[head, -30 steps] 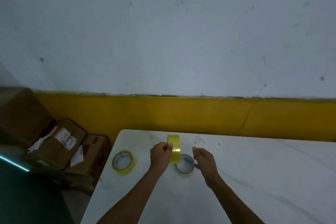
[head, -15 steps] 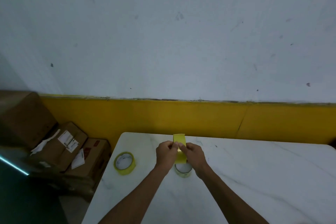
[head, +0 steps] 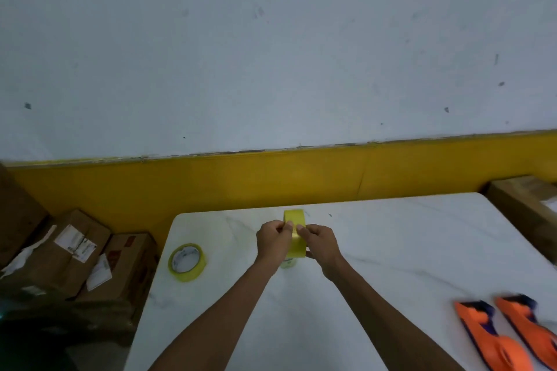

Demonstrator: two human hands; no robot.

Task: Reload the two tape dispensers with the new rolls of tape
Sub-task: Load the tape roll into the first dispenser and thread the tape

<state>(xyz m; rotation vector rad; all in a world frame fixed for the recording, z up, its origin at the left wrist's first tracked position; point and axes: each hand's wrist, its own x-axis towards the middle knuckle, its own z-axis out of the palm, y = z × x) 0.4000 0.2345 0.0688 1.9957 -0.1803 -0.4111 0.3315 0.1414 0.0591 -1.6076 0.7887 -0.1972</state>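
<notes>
A yellow tape roll (head: 294, 217) stands on edge above the white marble table (head: 407, 238), held between both hands. My left hand (head: 272, 239) grips its left side and my right hand (head: 319, 242) its right side, fingertips meeting on the roll's outer face. A second yellow roll (head: 187, 262) lies flat near the table's left edge. Another roll (head: 288, 263) lies flat under my hands, mostly hidden. Two orange tape dispensers (head: 488, 337) (head: 529, 325) lie at the table's lower right.
Cardboard boxes (head: 72, 253) are stacked on the floor left of the table. A wooden box (head: 524, 202) sits past the table's right corner. A yellow-and-white wall (head: 271, 180) runs behind the table's far edge.
My right hand moved in and took hold of the upright roll beside my left. The view shifted, bringing the orange dispensers into sight at right.
</notes>
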